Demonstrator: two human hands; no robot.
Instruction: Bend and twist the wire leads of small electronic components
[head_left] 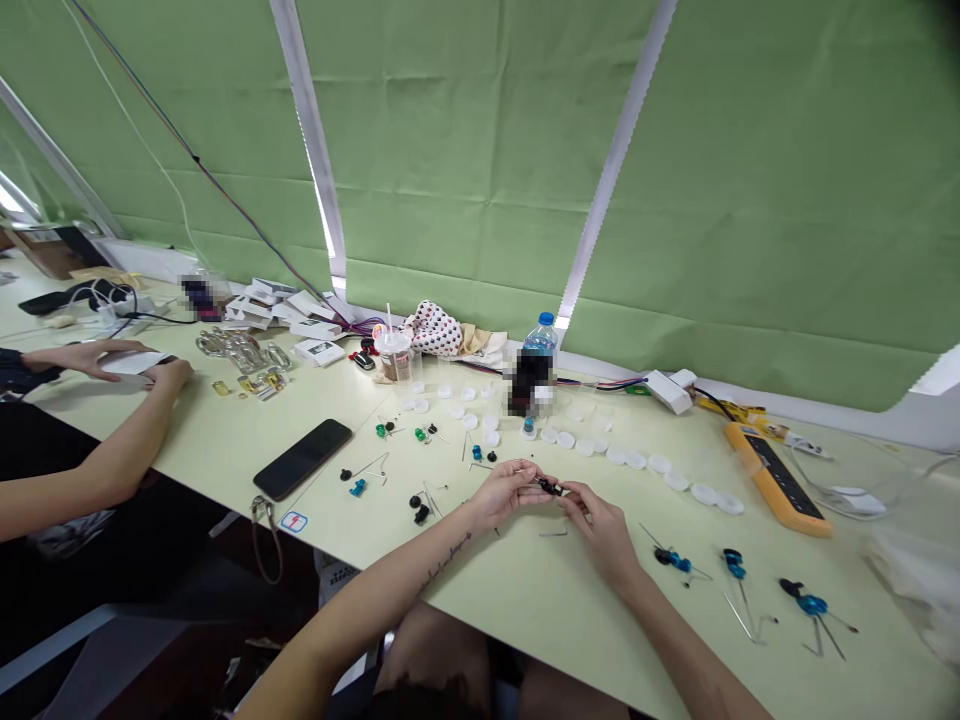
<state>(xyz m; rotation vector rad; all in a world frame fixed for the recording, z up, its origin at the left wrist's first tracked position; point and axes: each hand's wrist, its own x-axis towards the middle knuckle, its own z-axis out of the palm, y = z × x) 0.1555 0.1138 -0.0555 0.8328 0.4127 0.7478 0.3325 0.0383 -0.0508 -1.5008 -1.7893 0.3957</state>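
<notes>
Just above the table, a small black part [550, 487] is pinched between the fingertips of both my hands. My left hand [511, 492] grips its left end with thumb and fingers, and my right hand [598, 527] grips the right end. Fingers cover much of the part, so its exact kind is unclear. Below it lies an L-shaped hex key [553, 532]. Beyond my left hand sit a blue piece [477, 453] and a black knob [492, 456]. Left of my forearm are black pieces [421, 512] with thin metal rods.
Blue and black pieces with rods [812, 604] lie to the right. White round caps [636, 459] form a line behind my hands, near a water bottle [541, 335]. An orange power strip [778, 480] and a phone [302, 458] flank the area. At left, a co-worker's hands [169, 375] hold something white.
</notes>
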